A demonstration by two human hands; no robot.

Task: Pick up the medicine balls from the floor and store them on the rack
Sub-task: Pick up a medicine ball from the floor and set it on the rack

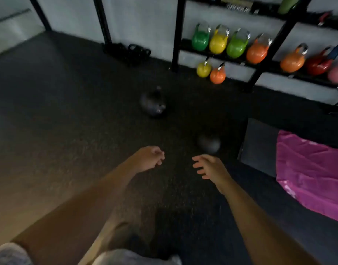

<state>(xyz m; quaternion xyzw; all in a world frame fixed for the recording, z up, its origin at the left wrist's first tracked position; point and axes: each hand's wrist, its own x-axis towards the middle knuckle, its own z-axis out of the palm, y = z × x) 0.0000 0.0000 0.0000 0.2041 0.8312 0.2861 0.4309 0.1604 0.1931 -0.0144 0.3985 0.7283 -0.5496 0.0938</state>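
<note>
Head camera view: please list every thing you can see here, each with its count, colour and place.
Dark round medicine balls: 2, dark grey, on the floor; far ball mid-frame, near ball just beyond the right hand.
Black metal rack: 1, black, against the white wall, upper right.
Kettlebells on the rack shelf: at least 7; green, yellow, green, orange, orange, red, pink at the frame edge.
Small kettlebells below the shelf: 2, yellow and orange.
Black items by the wall: blurred, count unclear.
Pink cloth: 1, on a dark mat, right.
Left hand: empty, fingers curled.
Right hand: empty, fingers spread.
</note>
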